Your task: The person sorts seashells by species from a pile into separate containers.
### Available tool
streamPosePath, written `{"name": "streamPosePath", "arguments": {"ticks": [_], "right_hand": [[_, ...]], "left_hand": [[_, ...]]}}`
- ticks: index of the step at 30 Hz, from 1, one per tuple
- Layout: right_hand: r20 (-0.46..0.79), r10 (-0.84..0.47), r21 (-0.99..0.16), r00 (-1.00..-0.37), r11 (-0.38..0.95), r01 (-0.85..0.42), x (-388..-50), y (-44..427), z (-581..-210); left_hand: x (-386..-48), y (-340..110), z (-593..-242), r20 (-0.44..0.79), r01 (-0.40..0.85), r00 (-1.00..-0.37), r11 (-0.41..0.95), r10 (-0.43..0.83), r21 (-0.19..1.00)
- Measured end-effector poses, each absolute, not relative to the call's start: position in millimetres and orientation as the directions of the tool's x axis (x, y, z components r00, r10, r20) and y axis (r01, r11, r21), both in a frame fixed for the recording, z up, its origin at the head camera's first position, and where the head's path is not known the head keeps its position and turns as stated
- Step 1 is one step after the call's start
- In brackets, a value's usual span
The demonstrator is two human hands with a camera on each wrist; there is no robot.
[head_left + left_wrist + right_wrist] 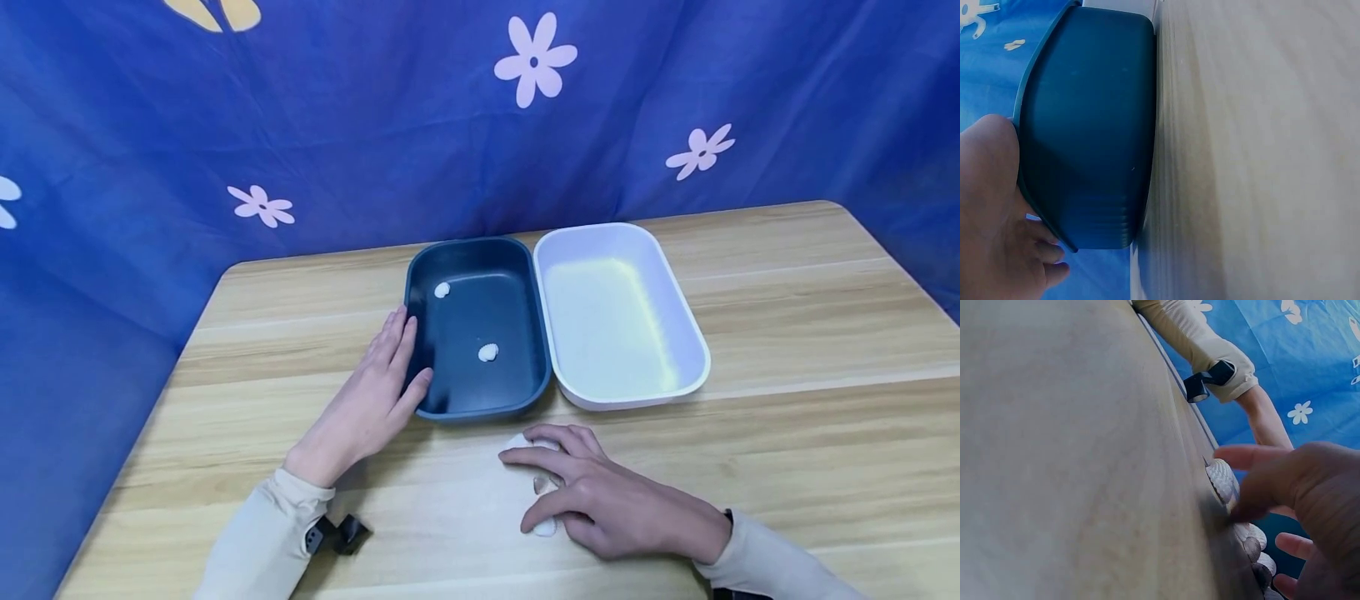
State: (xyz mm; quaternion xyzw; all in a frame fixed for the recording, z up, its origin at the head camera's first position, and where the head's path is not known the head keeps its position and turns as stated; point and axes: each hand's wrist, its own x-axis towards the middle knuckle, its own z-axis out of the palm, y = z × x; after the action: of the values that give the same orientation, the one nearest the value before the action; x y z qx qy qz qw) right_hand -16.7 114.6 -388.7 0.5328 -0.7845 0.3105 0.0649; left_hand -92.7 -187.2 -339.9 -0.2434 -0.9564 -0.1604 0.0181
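My left hand [363,408] rests against the left rim of a dark teal tray [480,413], its fingers fairly straight. Two white seashells lie in that tray: a smaller shell [442,290] toward the back and a ribbed shell [488,352] nearer the front. On the table before the trays, my right hand [607,504] hovers low with spread fingers over several seashells [545,527], partly covering them. In the right wrist view, a ribbed white shell [1221,479] sits close to the thumb and index finger; neither visibly grips it. Other shells [1257,537] show beyond.
A white tray [632,402] stands close beside the dark one on its right. Light wood tabletop [810,333] surrounds both trays. Behind the table hangs a blue cloth [390,150] with flower prints. A black wrist-worn device [337,533] sticks out from the left sleeve.
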Motion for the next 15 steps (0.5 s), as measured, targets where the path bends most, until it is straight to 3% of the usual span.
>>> {"name": "streamPosePath", "arguments": {"ticks": [5,9,15], "right_hand": [[0.41,-0.769,-0.464,-0.49,0.287,-0.838,-14.7,115.6,-389.4],[0.416,-0.74,-0.413,-0.528,0.364,-0.835,-11.4,114.7,-390.7],[0.455,-0.729,-0.345,-0.512,0.385,-0.856,-9.2,113.3,-393.6]], "left_hand": [[-92.2,-186.3,-340.8,0.114,0.467,-0.883,0.834,0.455,0.293],[-92.0,-186.0,-342.7,0.119,0.47,-0.882,0.833,0.456,0.293],[-91.4,-185.9,-346.5,0.132,0.473,-0.881,0.831,0.455,0.292]]}}
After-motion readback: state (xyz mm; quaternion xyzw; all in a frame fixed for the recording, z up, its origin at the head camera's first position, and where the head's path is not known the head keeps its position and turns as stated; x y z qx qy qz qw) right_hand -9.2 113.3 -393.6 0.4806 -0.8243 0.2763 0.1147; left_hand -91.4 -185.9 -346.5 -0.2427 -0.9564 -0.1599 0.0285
